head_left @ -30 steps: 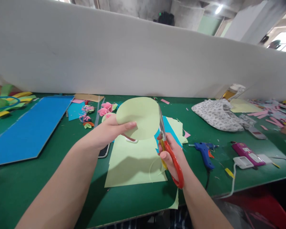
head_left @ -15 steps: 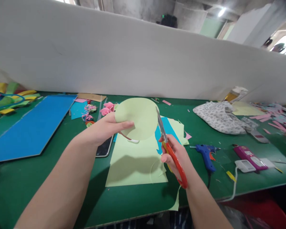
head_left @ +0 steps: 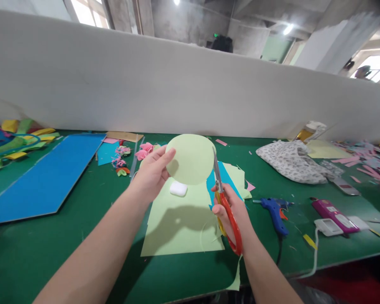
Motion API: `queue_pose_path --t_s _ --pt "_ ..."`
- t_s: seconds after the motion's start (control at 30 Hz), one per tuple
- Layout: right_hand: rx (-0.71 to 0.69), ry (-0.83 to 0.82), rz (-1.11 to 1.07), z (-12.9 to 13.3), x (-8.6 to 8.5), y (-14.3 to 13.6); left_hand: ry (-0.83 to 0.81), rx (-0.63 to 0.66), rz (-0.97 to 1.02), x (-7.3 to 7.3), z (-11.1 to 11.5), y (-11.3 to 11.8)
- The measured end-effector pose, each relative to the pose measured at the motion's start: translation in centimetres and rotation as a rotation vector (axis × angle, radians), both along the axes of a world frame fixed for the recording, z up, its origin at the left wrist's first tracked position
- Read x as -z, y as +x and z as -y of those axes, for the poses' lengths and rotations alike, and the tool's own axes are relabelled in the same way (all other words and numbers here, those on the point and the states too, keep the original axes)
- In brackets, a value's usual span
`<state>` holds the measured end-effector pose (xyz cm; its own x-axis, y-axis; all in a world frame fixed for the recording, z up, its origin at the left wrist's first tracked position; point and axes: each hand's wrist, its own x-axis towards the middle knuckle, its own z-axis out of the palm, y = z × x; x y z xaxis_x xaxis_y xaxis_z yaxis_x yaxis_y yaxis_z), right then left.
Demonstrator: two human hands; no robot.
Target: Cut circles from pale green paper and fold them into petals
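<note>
Left fingers pinch the green disc by its left edge.

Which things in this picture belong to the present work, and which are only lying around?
Belong to the work:
- round paper, held in the left hand
- scissors, held in the right hand

Apparently only lying around:
- glue gun
- blue board
- patterned cloth

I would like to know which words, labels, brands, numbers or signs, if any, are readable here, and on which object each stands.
No text can be read.
Purple device: pale patch, too small and blurred.
Green light at the back: possibly a sign, too small to tell.
Scissors, blue glue gun: no readable marking.
</note>
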<state>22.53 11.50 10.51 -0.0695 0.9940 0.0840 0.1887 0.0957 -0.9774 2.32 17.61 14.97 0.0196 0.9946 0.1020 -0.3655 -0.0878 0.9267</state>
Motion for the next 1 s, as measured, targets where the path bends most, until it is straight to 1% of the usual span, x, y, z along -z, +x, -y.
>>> queue_pose_path --t_s 0.07,0.13,0.23,0.33,0.47,0.63,0.83,1.0 --pt "0.008 -0.003 -0.010 0.0 0.1 -0.1 -0.022 0.025 0.053 0.2 0.6 1.4" --pt "0.011 -0.002 -0.018 0.0 0.2 -0.2 -0.046 0.039 0.044 0.4 1.3 2.6" --pt "-0.018 -0.006 -0.044 -0.1 0.6 -0.1 -0.093 -0.023 -0.011 0.4 1.9 3.4" --pt "-0.059 0.005 -0.092 -0.3 1.0 0.1 -0.073 -0.095 -0.100 0.3 1.9 3.2" --pt "-0.094 -0.001 -0.136 -0.5 1.2 0.3 -0.024 -0.134 -0.222 0.1 1.9 2.6" --pt "-0.081 -0.002 -0.095 -0.4 0.9 0.5 -0.006 -0.130 -0.304 0.0 2.3 2.6" --pt "-0.079 0.025 -0.072 -0.1 0.2 0.5 -0.017 -0.055 -0.398 -0.2 2.7 2.8" --pt "-0.063 0.028 -0.092 0.1 0.1 0.4 0.001 -0.073 -0.402 -0.4 2.7 3.0"
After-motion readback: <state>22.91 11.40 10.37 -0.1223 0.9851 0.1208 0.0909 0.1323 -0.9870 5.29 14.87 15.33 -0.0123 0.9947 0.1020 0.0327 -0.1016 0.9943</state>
